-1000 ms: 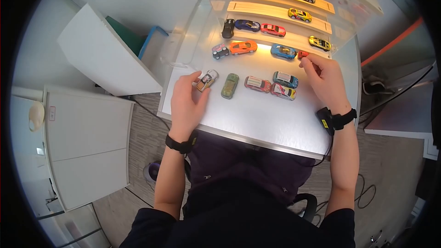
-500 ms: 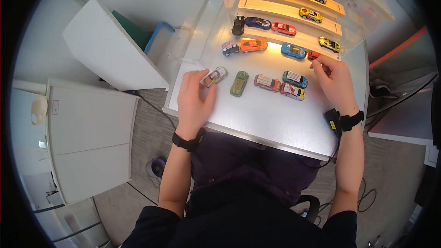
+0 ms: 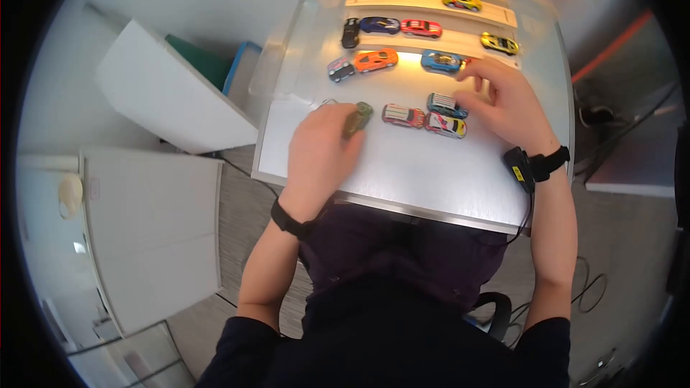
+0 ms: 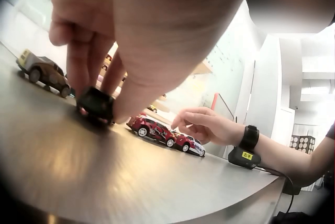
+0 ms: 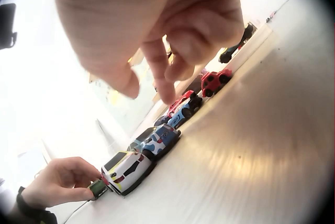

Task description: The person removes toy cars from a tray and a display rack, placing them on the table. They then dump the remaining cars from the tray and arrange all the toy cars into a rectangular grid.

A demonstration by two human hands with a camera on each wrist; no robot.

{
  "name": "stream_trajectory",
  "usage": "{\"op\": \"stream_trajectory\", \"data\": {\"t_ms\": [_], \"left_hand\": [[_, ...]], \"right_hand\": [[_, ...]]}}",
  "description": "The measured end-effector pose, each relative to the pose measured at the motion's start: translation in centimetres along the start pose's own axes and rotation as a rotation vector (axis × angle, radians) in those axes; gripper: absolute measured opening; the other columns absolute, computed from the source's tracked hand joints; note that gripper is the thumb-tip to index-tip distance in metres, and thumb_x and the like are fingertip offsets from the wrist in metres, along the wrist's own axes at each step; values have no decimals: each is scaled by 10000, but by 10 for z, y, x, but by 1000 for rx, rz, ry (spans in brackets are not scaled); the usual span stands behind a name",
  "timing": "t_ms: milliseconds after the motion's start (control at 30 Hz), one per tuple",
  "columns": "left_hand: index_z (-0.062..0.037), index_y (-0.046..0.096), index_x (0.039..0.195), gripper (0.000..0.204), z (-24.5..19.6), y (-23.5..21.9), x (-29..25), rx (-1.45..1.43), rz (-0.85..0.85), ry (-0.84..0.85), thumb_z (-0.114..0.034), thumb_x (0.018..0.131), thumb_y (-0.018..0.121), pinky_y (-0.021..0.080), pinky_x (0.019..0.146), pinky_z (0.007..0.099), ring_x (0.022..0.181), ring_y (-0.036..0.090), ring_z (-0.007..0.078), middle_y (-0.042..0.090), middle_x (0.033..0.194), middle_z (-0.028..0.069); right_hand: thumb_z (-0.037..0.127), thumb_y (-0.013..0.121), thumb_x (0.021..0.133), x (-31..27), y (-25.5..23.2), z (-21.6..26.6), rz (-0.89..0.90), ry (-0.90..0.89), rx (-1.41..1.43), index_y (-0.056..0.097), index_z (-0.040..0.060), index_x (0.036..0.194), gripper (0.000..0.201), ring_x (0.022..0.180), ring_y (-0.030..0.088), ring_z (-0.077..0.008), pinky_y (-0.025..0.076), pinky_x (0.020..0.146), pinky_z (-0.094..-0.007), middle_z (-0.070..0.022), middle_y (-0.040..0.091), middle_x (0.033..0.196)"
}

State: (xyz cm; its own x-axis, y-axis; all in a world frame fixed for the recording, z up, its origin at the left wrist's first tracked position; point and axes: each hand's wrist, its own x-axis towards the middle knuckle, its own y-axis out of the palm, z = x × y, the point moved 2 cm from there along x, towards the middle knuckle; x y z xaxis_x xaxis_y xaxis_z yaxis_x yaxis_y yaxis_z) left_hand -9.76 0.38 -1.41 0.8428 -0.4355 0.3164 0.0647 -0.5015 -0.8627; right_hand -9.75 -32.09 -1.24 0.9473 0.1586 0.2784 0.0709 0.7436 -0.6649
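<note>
In the head view my left hand (image 3: 323, 151) pinches the green car (image 3: 357, 119) on the table; the left wrist view shows this car (image 4: 96, 104) as a dark shape between fingers and thumb. Behind that hand the white and tan car is mostly hidden; the left wrist view has it (image 4: 44, 72) beside the fingers. My right hand (image 3: 514, 104) holds nothing, thumb and index finger apart, over the table near the blue striped car (image 3: 447, 105). Close by are the red striped car (image 3: 403, 116) and the white, pink and yellow car (image 3: 446, 126).
Farther back stand an orange car (image 3: 376, 60), a small grey and pink car (image 3: 341, 69) and a blue car (image 3: 441, 61). Lit wooden steps (image 3: 424, 8) hold several cars. A white cabinet (image 3: 154, 230) is at the left.
My left hand has moved right from the white and tan car to the green car and taken hold of it. My right hand's thumb and index finger have spread apart. The head view has shifted.
</note>
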Motion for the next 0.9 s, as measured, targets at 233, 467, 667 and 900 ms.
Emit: {"op": "stream_trajectory", "data": {"t_ms": [233,467,667,900], "left_hand": [[-52,725,1309,414,-17,-32,61,-79,62,174,26,907,785,579,778,371,843,707,268,753,1134,133],[-69,745,1299,387,-21,6,96,-45,294,325,-17,919,794,591,786,392,835,729,276,770,1160,136],[-62,761,1261,349,-24,17,97,-47,410,282,-29,916,799,594,798,397,839,733,285,784,1115,139],[-69,730,1324,453,-27,9,99,-86,451,305,-103,891,860,593,830,393,902,725,281,769,1148,116]], "right_hand": [[394,939,767,-10,3,17,206,-19,-130,683,117,1322,671,864,690,-272,569,797,-403,-73,602,1210],[391,910,784,-12,9,13,219,-80,-181,714,60,1322,661,922,731,-311,597,825,-429,-99,623,1186],[309,912,797,-14,13,11,208,-71,-203,713,83,1320,604,900,704,-275,582,795,-403,-84,621,1148],[345,903,806,-12,14,12,191,-102,-198,735,43,1277,584,914,732,-310,607,830,-426,-104,638,1144]]}}
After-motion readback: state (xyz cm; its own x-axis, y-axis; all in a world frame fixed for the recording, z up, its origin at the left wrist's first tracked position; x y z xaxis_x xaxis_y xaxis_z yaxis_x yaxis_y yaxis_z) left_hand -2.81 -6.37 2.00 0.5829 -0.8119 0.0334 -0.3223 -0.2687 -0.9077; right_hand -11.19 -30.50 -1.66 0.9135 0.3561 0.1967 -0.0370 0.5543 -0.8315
